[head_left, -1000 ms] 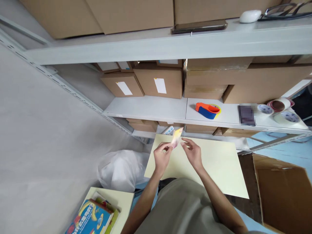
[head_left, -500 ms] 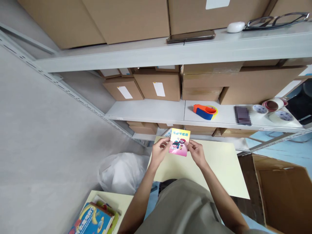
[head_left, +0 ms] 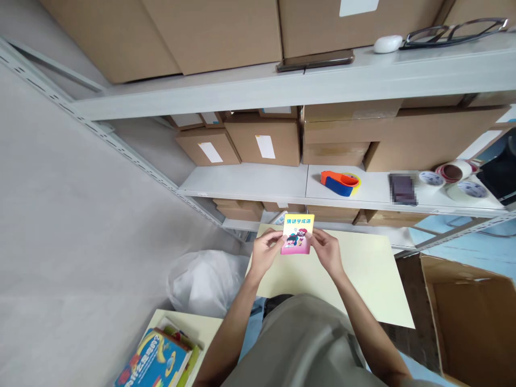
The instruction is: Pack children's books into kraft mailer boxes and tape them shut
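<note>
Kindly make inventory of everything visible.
Square printed card: 1, yellow/pink, held
Tabletops: 2, cream, centre, lower left
Cardboard boxes: many, brown, on grey metal shelving
Open carton: 1, brown, right
Tape dispenser: 1, orange/blue, middle shelf
Tape rolls: several, white/red, middle shelf
Pixelated rectangle: 1, dark, middle shelf
Flat slab, glasses: 1 each, dark, top shelf
Rounded case: 1, white, top shelf
Picture books: 2+, blue/green, lower left
Plastic bag: 1, white, left
Left hand, right hand: 1 each, bare, centre
</note>
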Demonstrator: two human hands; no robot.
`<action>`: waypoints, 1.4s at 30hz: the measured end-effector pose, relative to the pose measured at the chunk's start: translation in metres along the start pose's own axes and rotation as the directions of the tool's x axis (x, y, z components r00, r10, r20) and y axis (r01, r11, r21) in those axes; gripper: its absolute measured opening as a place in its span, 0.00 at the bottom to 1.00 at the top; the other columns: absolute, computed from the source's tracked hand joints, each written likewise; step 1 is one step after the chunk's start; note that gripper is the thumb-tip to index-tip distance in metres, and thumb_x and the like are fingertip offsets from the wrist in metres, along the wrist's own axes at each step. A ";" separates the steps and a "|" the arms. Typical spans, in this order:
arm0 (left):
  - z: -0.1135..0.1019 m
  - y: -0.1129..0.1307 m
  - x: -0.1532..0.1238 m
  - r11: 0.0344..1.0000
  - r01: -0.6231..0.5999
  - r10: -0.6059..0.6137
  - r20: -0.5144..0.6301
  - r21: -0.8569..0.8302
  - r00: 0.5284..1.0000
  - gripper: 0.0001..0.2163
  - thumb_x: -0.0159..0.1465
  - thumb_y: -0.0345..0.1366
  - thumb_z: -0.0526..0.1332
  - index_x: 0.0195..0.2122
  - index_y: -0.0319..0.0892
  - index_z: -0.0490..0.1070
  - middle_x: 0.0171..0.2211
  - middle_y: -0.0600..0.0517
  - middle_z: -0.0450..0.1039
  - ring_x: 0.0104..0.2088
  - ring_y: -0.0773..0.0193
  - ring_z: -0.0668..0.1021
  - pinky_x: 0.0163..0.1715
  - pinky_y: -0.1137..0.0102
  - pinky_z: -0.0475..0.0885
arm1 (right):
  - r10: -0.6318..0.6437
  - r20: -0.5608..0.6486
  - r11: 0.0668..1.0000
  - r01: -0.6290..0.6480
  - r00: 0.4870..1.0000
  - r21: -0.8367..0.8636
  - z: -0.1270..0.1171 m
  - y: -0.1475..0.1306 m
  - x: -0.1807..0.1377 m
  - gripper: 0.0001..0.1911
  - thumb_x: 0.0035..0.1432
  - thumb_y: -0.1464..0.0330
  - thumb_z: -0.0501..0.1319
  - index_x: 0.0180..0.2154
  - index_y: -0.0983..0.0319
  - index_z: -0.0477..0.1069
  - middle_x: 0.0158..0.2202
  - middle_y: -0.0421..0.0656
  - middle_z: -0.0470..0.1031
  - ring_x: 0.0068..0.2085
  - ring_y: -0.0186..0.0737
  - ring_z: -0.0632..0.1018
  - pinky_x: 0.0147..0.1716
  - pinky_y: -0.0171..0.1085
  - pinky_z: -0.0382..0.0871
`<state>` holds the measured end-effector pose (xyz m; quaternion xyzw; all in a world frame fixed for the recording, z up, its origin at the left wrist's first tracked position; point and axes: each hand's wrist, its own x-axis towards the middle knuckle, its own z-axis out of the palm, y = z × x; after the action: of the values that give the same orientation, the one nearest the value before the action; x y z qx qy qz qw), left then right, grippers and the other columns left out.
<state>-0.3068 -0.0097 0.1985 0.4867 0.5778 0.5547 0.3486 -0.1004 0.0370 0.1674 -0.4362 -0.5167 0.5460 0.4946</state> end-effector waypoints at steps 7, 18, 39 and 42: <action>0.035 -0.003 -0.022 0.961 -0.228 0.252 -0.158 0.154 0.955 0.10 0.69 0.46 0.72 0.44 0.48 0.90 0.33 0.50 0.80 0.35 0.61 0.83 0.39 0.67 0.81 | -0.020 0.005 1.000 0.020 1.000 0.020 0.018 -0.003 -0.021 0.31 0.61 0.48 0.75 0.59 0.57 0.84 0.62 0.49 0.83 0.61 0.61 0.85 0.59 0.55 0.84; 0.025 -0.024 -0.035 0.991 -0.035 0.052 -0.127 0.131 0.991 0.17 0.68 0.49 0.72 0.53 0.47 0.86 0.50 0.44 0.84 0.45 0.58 0.84 0.41 0.67 0.82 | 0.030 0.120 0.996 -0.040 0.992 0.076 -0.002 0.019 -0.014 0.24 0.64 0.44 0.68 0.39 0.60 0.82 0.33 0.43 0.84 0.34 0.44 0.82 0.37 0.40 0.80; -0.006 0.000 -0.044 0.849 -0.415 0.452 -0.042 0.327 0.891 0.13 0.72 0.35 0.65 0.31 0.50 0.85 0.46 0.48 0.84 0.46 0.58 0.84 0.45 0.62 0.78 | -0.341 0.283 0.928 0.369 0.896 -0.053 -0.027 0.004 -0.016 0.19 0.76 0.51 0.61 0.43 0.47 0.90 0.61 0.43 0.84 0.71 0.55 0.76 0.74 0.62 0.66; -0.005 0.002 -0.049 0.847 -0.426 0.469 -0.071 0.316 0.880 0.14 0.73 0.36 0.65 0.30 0.50 0.85 0.45 0.48 0.84 0.45 0.57 0.84 0.44 0.62 0.79 | -0.350 0.281 0.918 0.387 0.894 -0.088 -0.028 0.001 -0.019 0.19 0.75 0.50 0.62 0.40 0.47 0.90 0.61 0.43 0.84 0.70 0.56 0.77 0.73 0.63 0.67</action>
<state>-0.2973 -0.0584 0.1948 0.6123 0.5472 0.5634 0.0907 -0.0709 0.0222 0.1632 -0.2891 -0.6876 0.4565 0.4851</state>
